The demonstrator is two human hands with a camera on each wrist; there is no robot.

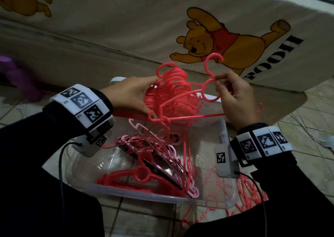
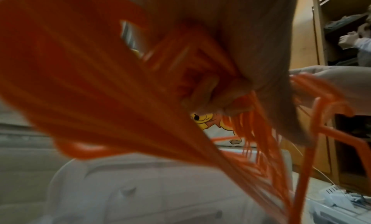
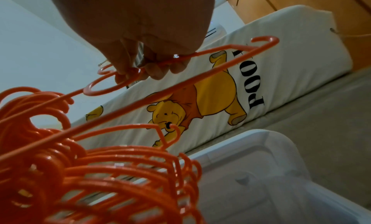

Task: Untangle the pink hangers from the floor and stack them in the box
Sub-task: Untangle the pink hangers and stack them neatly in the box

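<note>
My left hand (image 1: 137,96) grips a thick bundle of pink hangers (image 1: 173,92) above the clear plastic box (image 1: 224,205); in the left wrist view the bundle (image 2: 90,92) fills the picture, blurred. My right hand (image 1: 233,94) pinches the neck of a single pink hanger (image 1: 211,90), held just right of the bundle with its hook up; the right wrist view shows that hanger (image 3: 112,86) under my fingertips (image 3: 156,72) and the bundle (image 3: 100,176) below. More pink hangers (image 1: 153,157) lie inside the box, and a tangled pile (image 1: 251,198) lies on the floor right of it.
A mattress with a yellow bear print (image 1: 213,43) stands close behind the box. A purple object (image 1: 16,74) lies at the far left. Tiled floor (image 1: 310,132) with thin cables spreads to the right. A wooden wardrobe (image 2: 331,37) stands beyond.
</note>
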